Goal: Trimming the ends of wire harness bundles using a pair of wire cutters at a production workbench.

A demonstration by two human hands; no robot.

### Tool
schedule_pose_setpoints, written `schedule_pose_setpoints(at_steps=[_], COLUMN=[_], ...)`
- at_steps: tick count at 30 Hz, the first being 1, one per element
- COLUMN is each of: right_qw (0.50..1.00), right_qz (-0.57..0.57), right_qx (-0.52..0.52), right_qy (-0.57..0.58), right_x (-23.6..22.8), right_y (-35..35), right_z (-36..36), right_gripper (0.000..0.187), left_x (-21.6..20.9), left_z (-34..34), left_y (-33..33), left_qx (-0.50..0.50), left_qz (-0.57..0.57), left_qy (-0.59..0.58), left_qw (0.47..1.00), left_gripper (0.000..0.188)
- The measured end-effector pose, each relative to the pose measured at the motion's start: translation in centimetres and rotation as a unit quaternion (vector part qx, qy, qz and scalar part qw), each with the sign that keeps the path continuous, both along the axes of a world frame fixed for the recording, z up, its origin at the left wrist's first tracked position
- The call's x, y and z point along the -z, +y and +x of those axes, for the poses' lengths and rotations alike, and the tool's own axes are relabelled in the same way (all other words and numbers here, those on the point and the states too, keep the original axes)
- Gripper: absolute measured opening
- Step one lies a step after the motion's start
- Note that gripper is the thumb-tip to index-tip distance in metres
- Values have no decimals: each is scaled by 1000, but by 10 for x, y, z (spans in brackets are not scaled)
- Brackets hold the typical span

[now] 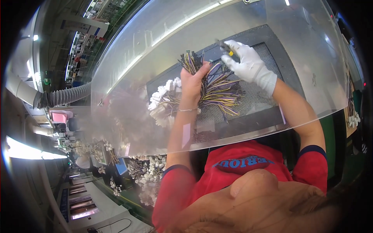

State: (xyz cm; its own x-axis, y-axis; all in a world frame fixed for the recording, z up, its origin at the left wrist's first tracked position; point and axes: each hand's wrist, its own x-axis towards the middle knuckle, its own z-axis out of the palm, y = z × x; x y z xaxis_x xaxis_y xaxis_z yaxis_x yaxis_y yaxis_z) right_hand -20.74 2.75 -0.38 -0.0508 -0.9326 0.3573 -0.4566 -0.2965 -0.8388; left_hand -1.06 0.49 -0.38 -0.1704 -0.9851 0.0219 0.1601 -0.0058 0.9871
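Under the clear cover, my bare left hand [192,79] is closed around a bundle of thin wires [221,95], mostly black, yellow and purple. Dark wire ends stick up past its thumb, while the loose lengths fan out to the right. White plastic connectors [167,95] cluster beside the left wrist. My right hand [248,66], in a white glove, is closed on a small dark tool with a yellow part [229,51], up and right of the wires. The glove hides much of the tool, so its kind is unclear.
A dark-framed mesh panel [268,52] lies beneath the wires. The curved clear cover [248,136] arches over both forearms, its edge near my body. More wires with white connectors [149,174] hang at the lower left. A ribbed grey duct [66,95] reaches the cover's left side.
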Motion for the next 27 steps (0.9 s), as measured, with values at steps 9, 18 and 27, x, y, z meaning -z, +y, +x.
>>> schedule_pose_setpoints(at_steps=[9,18,27], right_qw=[953,947,948], right_qz=[42,59,76], right_qx=[-33,-31,-37], right_qy=[297,313,306], right_x=[-10,-7,-7], right_y=[15,12,13], right_z=[8,9,10], right_gripper=[24,22,21], left_x=[5,5,7], left_z=[-4,-4,-3], left_y=[4,5,2], left_qx=[-61,-53,-48], left_qz=[-34,-27,-26], left_qy=[4,-4,-14], left_qw=[998,998,998], left_gripper=[22,24,23])
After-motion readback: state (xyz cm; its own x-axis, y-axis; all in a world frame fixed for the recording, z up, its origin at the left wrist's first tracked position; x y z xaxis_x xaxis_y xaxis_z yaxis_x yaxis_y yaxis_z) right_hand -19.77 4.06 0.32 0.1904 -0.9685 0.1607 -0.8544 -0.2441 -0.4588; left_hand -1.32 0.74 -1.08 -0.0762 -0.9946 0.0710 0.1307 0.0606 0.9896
